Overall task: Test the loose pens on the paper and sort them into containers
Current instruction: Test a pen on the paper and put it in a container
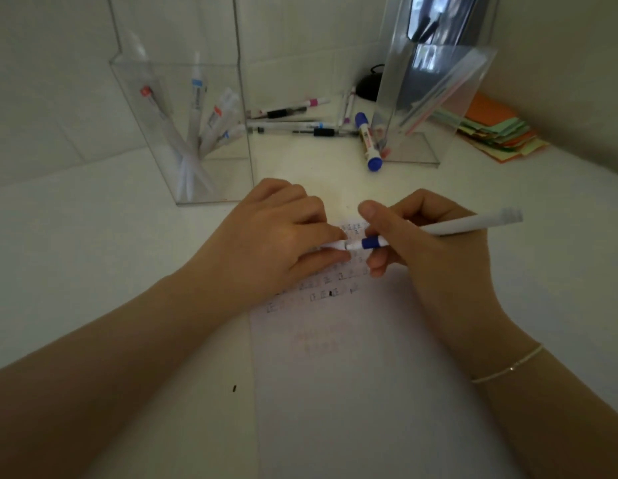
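1. The person's two hands met over the far end of the paper [352,375], which lay lengthwise on the white tabletop [93,254] and already carried rows of small test marks.
2. The right hand [425,247] was curled around a white pen [439,229] with a blue collar; its long axis ran nearly left to right, the rear end sticking out to the right and slightly far, the tip end pointing left.
3. The left hand [266,243] was closed, thumb and forefinger pinched on a small white piece at the pen's tip end, most likely the cap [337,245]. I could not tell whether it was going on or coming off.
4. So the pen lay between the hands, touching both, just above the marked rows.
5. To the far left stood a clear container [183,133] holding several pens upright, nearer the left hand. To the far right stood a second clear container [421,108] with little visible in it.
6. Between them lay the loose pens [293,122], among them a blue-capped marker [368,141] touching the right container's base.
7. The stretch of tabletop between hands and containers was open, so either box looked easy to reach; the tall walls would call for a lift over the rim.
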A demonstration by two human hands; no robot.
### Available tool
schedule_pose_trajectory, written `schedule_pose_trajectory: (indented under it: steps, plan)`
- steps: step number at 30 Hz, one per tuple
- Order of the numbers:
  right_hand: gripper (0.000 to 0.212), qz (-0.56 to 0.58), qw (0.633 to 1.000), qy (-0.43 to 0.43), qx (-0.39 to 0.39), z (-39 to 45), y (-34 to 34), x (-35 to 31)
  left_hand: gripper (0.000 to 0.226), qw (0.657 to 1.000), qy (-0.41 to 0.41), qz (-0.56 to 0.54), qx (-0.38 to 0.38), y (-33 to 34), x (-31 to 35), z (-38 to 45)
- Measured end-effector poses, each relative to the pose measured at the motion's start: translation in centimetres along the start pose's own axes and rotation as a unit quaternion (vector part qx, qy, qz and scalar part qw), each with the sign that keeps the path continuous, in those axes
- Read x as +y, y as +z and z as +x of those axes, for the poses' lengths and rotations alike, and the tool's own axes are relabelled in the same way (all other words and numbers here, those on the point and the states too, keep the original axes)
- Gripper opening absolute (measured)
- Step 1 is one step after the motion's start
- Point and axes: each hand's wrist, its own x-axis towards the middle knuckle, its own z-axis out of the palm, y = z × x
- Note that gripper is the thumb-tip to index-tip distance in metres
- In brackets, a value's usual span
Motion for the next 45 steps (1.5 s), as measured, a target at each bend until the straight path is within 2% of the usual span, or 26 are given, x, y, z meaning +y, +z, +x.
schedule_pose_trajectory:
  steps: [3, 6, 7, 10, 12, 17, 19, 21, 23, 24, 25, 26, 27, 29, 31, 33, 35, 37, 40, 42, 45]
  plan:
    - [0.029, 0.023, 0.999, -0.003, -0.043, -0.1, 0.0, -0.2, 0.034, 1.000, 0.011, 0.005, 0.009, -0.2, 0.2, 0.1]
    - [0.033, 0.168, 0.982, 0.041, -0.071, 0.0, -0.2, 0.1, 0.033, 1.000, -0.003, -0.006, 0.005, -0.5, 0.4, 0.2]
    - [0.033, 0.184, 0.979, 0.043, -0.076, 0.1, -0.2, 0.1, 0.034, 1.000, 0.000, -0.009, 0.002, -0.6, 0.5, 0.2]
    - [0.018, 0.123, 0.990, 0.003, -0.066, 0.1, 0.1, 0.0, 0.037, 1.000, 0.008, -0.028, 0.006, -0.8, 1.3, 0.4]
    - [0.008, 0.135, 0.989, -0.003, -0.054, 0.0, 0.2, -0.5, 0.041, 0.998, -0.002, -0.052, 0.026, -1.2, 2.0, 0.6]
    - [0.014, 0.179, 0.981, -0.058, -0.044, -0.7, -0.4, -2.4, 0.037, 0.991, 0.009, -0.092, 0.094, -2.9, 3.7, 1.7]
    - [0.016, 0.187, 0.980, -0.053, -0.051, -0.5, -1.0, -3.5, 0.034, 0.985, -0.021, -0.118, 0.121, -4.0, 4.5, 2.4]
    - [0.021, 0.155, 0.985, -0.069, -0.020, -0.6, -3.0, -5.6, 0.029, 0.964, -0.093, -0.207, 0.136, -5.0, 6.5, 4.4]
    - [0.029, 0.081, 0.990, -0.099, 0.060, -1.0, -5.9, -8.0, 0.037, 0.899, -0.220, -0.369, 0.090, -4.6, 9.4, 7.3]
    - [0.031, 0.039, 0.987, -0.117, 0.106, -1.4, -7.5, -9.3, 0.045, 0.854, -0.278, -0.437, 0.039, -3.8, 10.9, 8.8]
    - [0.033, -0.002, 0.980, -0.132, 0.149, -1.9, -9.4, -10.3, 0.053, 0.829, -0.311, -0.464, -0.020, -2.9, 12.5, 10.1]
    - [0.032, -0.039, 0.972, -0.139, 0.188, -2.6, -11.5, -11.1, 0.059, 0.840, -0.298, -0.447, -0.077, -1.8, 14.3, 11.0]
    - [0.030, -0.071, 0.963, -0.137, 0.220, -3.6, -13.8, -11.5, 0.061, 0.877, -0.238, -0.397, -0.130, -0.6, 16.2, 11.5]
    - [0.022, -0.112, 0.953, -0.112, 0.258, -6.2, -18.3, -11.4, 0.057, 0.933, -0.087, -0.287, -0.198, 1.2, 19.5, 11.8]
    - [0.015, -0.125, 0.940, -0.084, 0.307, -9.6, -22.3, -10.4, 0.054, 0.952, 0.009, -0.226, -0.207, 2.8, 21.7, 11.9]
    - [0.022, -0.134, 0.899, -0.075, 0.410, -13.2, -25.5, -8.4, 0.053, 0.954, 0.040, -0.205, -0.214, 4.5, 23.0, 11.9]
    - [0.020, -0.146, 0.854, -0.050, 0.496, -16.4, -27.9, -5.2, 0.054, 0.952, 0.044, -0.190, -0.238, 5.7, 23.7, 11.7]
    - [0.016, -0.153, 0.840, 0.027, 0.520, -19.0, -29.5, -1.2, 0.056, 0.949, 0.034, -0.190, -0.248, 6.3, 23.8, 11.4]
    - [0.013, -0.222, 0.857, 0.205, 0.418, -21.2, -30.5, 5.3, 0.060, 0.949, 0.022, -0.204, -0.239, 6.1, 23.9, 11.4]
    - [0.009, -0.223, 0.862, 0.308, 0.336, -21.3, -30.4, 8.5, 0.054, 0.949, 0.020, -0.209, -0.237, 6.0, 24.1, 11.4]
    - [0.002, -0.216, 0.854, 0.390, 0.267, -20.0, -30.9, 11.3, 0.052, 0.948, 0.017, -0.213, -0.234, 5.9, 24.2, 11.3]
